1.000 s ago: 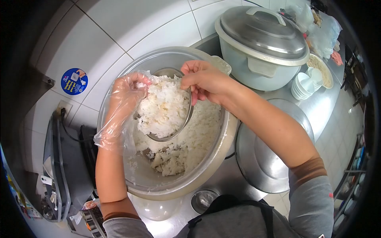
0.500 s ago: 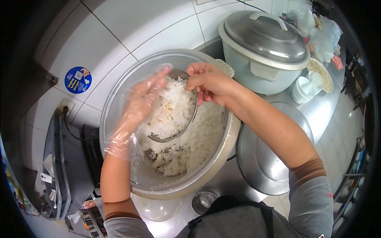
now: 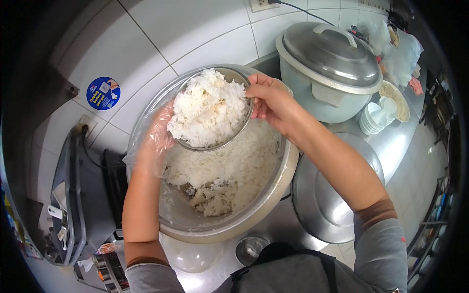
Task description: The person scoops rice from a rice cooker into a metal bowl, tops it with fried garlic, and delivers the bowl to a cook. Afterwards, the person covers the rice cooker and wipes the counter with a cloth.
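Observation:
A metal bowl (image 3: 243, 131) heaped with white rice (image 3: 207, 110) is held above a large rice pot (image 3: 288, 178). My right hand (image 3: 267, 100) is bare and closed on the bowl's right rim, thumb on the rim and fingers underneath. My left hand (image 3: 162, 122), in a clear plastic glove, is against the left side of the bowl and the rice heap; its fingers are hidden. Below the bowl, loose cooked rice (image 3: 229, 176) fills much of the pot, with a scooped hollow near the front.
A second large cooker (image 3: 320, 90) with a metal lid (image 3: 334, 53) stands at the back right. Beside it are stacked white cups (image 3: 372, 119) and plastic bags (image 3: 400, 53). A round metal lid (image 3: 325, 205) lies at the right, with a small metal cup (image 3: 250, 249) in front.
The bowl has risen and tipped toward me, showing more of its rice. My left hand has moved from over the rice to the bowl's left side. My right hand still holds the rim.

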Demonstrator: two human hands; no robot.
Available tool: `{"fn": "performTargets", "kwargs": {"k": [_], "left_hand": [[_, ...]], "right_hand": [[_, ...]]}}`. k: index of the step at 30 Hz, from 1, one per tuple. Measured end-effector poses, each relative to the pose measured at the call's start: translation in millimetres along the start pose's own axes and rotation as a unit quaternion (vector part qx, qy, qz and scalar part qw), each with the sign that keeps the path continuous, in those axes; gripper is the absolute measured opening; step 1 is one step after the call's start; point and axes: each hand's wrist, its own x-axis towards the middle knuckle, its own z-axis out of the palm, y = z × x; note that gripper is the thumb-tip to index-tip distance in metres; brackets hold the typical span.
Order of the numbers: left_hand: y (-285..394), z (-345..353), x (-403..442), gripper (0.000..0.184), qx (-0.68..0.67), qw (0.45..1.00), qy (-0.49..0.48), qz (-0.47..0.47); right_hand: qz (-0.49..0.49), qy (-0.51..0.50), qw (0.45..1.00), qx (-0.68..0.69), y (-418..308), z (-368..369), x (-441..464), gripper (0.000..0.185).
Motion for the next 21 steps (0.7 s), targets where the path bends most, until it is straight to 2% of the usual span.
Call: {"fn": "performTargets", "kwargs": {"k": [3,6,9,10,12,15,16,18,20,21], "left_hand": [[5.6,-0.1,-4.6,0.048,0.048,0.998,0.02,0.028],[8.2,-7.9,-4.4,0.048,0.055,0.997,0.03,0.043],[24.9,31.8,-31.7,0.043,0.084,0.993,0.078,-0.006],[25.9,27.5,-30.1,0.044,0.085,0.995,0.049,0.002],[33.1,15.1,-19.3,0.046,0.087,0.996,-0.006,0.019],[12.1,-35.4,20.1,0.048,0.252,0.963,0.092,0.022],[-0.9,-40.6,19.7,0.046,0.292,0.948,0.123,-0.011],[-27.8,-43.0,14.0,0.062,0.483,0.875,0.011,-0.024],[-53.7,-38.3,29.0,0.056,0.538,0.836,-0.053,-0.094],[-75.3,-46.9,42.4,0.053,0.511,0.854,-0.085,-0.042]], "right_hand": [[0.04,0.022,0.996,-0.079,4.2,12.5,-5.4,0.01],[0.154,0.046,0.985,-0.068,-4.2,33.9,-19.6,0.019],[0.219,-0.095,0.97,0.051,-8.1,38.5,-30.2,0.043],[0.208,-0.072,0.974,0.049,-5.3,41.0,-36.6,0.055],[0.212,-0.076,0.97,0.088,-0.6,35.3,-37.7,0.055],[0.193,-0.064,0.972,0.119,6.2,26.2,-27.6,0.054],[0.177,-0.045,0.976,0.121,6.6,23.6,-25.0,0.053],[0.148,0.004,0.981,0.128,12.4,17.1,-19.1,0.053],[0.126,0.06,0.986,0.092,9.1,27.7,-24.9,0.057],[0.113,0.089,0.987,0.074,6.8,30.7,-27.5,0.06]]}}
